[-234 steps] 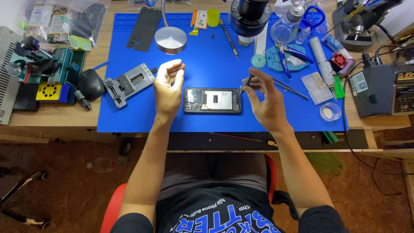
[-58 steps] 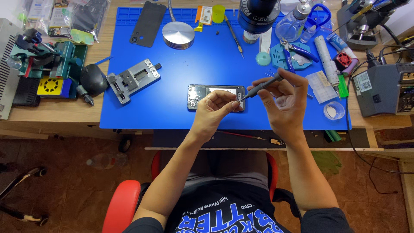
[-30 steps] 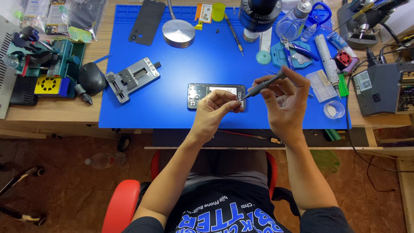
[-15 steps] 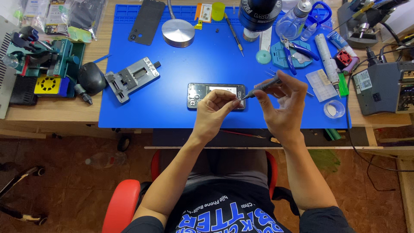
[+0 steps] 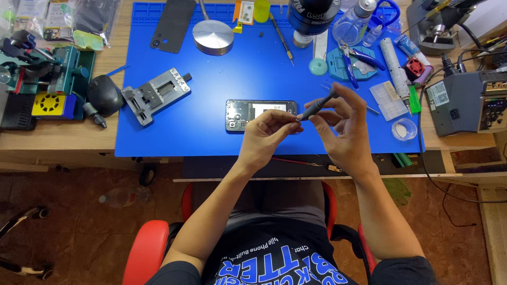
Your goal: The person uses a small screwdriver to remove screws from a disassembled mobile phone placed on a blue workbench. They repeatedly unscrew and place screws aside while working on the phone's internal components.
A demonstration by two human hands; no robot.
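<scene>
Near the middle of the frame, an opened phone [image 5: 261, 114] lies flat and lengthwise on the blue mat [image 5: 211, 132] that covers the wooden worktop [image 5: 63, 137]. Both hands meet just in front of its right end. The right hand [image 5: 346, 134] holds a slim dark screwdriver [image 5: 317, 107] between thumb and fingers, the tool slanting from upper right down to the lower left, its tip at the left hand [image 5: 265, 138]. The left hand's fingers are curled together and pinch at that tip; whether anything small sits between them is too fine to tell. The left fingers overlap the phone's lower right corner.

Left of the phone, well apart, a grey metal clamping fixture [image 5: 156, 94] lies at an angle. Above it in the upper left of the mat rest a dark phone back cover [image 5: 172, 25] and a round metal lamp base [image 5: 213, 37]. A second screwdriver [image 5: 282, 40] lies at the top centre, near a small teal disc [image 5: 318, 66]. To the upper right sit blue-handled pliers [image 5: 359, 55] on a teal pad, a clear bottle [image 5: 356, 22] and a small clear round dish [image 5: 404, 129]. A grey soldering station [image 5: 462, 100] stands at the right edge, off the mat. At the far left are a green tool holder [image 5: 66, 74] and a black rounded object [image 5: 104, 95]. Nothing lies between the hands and the phone.
</scene>
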